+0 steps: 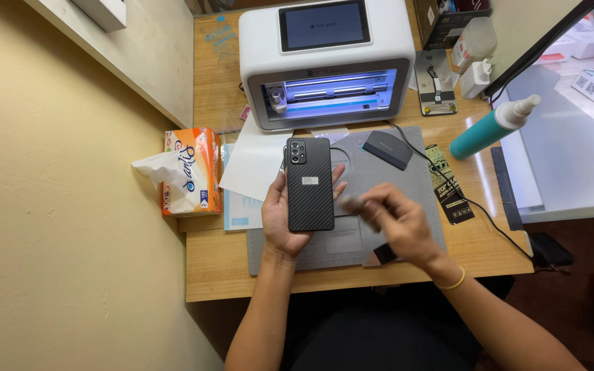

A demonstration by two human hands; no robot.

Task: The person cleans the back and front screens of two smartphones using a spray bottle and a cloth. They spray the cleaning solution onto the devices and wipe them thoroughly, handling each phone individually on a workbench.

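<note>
My left hand (280, 220) holds a black phone (309, 184) upright with its back facing me; the back has a woven carbon pattern, a camera cluster at the top and a small white sticker in the middle. My right hand (397, 223) hovers just right of the phone, blurred, with its fingers pinched together on something small that I cannot make out. Both hands are above a grey work mat (407, 175) on the wooden desk (218, 264).
A white cutting machine (326, 62) with a screen and lit blue slot stands at the back. An orange tissue pack (188, 170) lies left, white sheets (252, 165) beside it. A teal spray bottle (491, 127), a dark squeegee (388, 149), a cable and a glass counter (565, 158) lie right.
</note>
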